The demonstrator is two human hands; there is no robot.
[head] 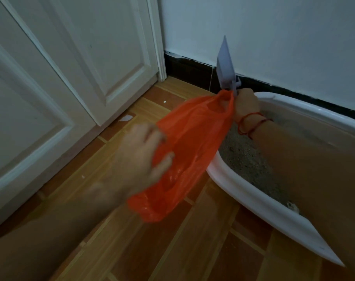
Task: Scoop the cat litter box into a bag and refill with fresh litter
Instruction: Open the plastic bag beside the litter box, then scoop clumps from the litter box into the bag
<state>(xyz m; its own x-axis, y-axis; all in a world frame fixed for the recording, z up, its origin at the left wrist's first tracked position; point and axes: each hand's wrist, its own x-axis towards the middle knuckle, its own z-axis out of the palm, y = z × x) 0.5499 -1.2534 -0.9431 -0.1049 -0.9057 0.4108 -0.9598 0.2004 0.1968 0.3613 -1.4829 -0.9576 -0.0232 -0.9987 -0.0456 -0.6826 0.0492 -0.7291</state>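
Left hand: my left hand (141, 157) grips the near-left edge of the orange bag (193, 142), though it is blurred.
Right hand: my right hand (246, 104) is closed round the scoop (226, 67) handle, blade up. It seems to pinch the bag's far edge too.
Litter box: the litter box (243, 191) sits on the right by the wall, with grey litter (243, 157) inside.
Progress: I judge we are early. The bag is being spread, I can't see what is in it, and the refill is not begun.

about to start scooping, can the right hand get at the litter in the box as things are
Probably yes: the right hand is just above the uncovered litter, holding the scoop, though it also grips the bag by its edge, which may drag along.
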